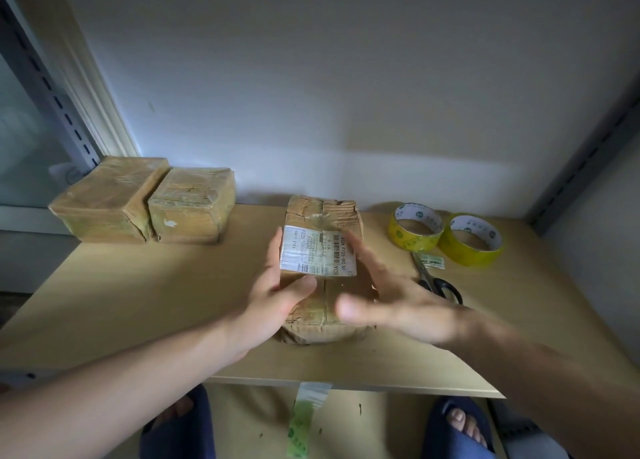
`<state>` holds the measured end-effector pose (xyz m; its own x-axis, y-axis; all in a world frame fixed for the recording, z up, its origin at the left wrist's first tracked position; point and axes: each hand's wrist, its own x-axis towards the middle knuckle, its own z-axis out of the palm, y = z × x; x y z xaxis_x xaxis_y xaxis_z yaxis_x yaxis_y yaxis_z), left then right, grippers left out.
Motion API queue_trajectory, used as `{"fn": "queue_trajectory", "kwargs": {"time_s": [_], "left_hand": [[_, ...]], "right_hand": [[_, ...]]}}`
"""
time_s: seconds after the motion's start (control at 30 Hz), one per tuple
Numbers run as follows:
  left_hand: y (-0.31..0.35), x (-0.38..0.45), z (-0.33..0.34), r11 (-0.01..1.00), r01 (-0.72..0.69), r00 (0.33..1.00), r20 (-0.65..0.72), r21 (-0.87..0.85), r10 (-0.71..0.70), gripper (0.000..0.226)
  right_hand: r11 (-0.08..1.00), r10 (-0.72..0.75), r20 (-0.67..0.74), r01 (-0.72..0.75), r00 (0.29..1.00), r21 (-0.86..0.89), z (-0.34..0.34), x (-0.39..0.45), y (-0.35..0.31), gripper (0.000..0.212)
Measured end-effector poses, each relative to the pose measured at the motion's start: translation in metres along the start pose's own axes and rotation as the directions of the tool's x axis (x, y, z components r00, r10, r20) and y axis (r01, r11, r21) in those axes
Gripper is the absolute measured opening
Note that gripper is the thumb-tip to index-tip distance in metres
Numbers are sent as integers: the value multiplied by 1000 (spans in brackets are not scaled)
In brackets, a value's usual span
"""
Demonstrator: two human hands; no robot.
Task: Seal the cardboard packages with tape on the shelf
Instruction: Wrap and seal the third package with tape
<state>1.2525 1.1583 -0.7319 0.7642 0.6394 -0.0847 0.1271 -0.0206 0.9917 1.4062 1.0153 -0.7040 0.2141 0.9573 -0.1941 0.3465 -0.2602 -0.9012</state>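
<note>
Setting: small storage or parcel-packing corner, likely in a home. Evidence: pale wooden shelf board (pixel 138 302) on slotted grey metal uprights (pixel 52 95) against a plain white wall (pixel 346 77); taped cardboard packages (pixel 110 202) stacked far left; two rolls of yellow tape (pixel 415 226) and black-handled scissors (pixel 438 285) at right; dark blue slippers (pixel 460 431) on bare feet below the near edge.

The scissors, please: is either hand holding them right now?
No, the scissors lie on the shelf beside the tape rolls, untouched.

Left hand (pixel 277 296) gripping, right hand (pixel 391 299) spread.
</note>
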Motion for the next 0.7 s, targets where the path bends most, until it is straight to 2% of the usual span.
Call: {"fn": "queue_trajectory", "kwargs": {"time_s": [0.07,0.1,0.17,0.27,0.33,0.4,0.47,0.63,0.7], "left_hand": [[0,-1,1,1000,6,1000,-2,-2,-6,84],[1,0,0,1000,13,1000,0,-14,-13,82],[6,6,-6,998,49,999,-18,-48,-50,80],[14,18,-7,973,149,982,-91,-176,-166,61],[13,22,-1,987,137,979,-142,-84,-148,47],[11,24,4,991,124,979,-157,-38,-129,45],[8,27,4,992,127,981,-142,-21,-129,45],[12,30,5,988,132,976,-161,-85,-145,44],[11,28,5,980,141,972,-171,-140,-164,46]], "right_hand": [[975,-1,-107,24,994,221,-1,4,-2,101],[972,6,-172,35,985,234,0,8,-1,103],[981,5,-227,39,974,190,5,16,6,121],[983,57,-257,-10,965,181,9,25,7,127],[978,100,-311,-37,945,203,7,29,3,118],[974,124,-365,-43,923,224,7,34,0,107],[983,137,-421,-70,897,171,11,41,0,102],[980,172,-472,-101,865,172,21,55,13,101],[964,205,-432,-106,879,242,24,49,10,88]]}}
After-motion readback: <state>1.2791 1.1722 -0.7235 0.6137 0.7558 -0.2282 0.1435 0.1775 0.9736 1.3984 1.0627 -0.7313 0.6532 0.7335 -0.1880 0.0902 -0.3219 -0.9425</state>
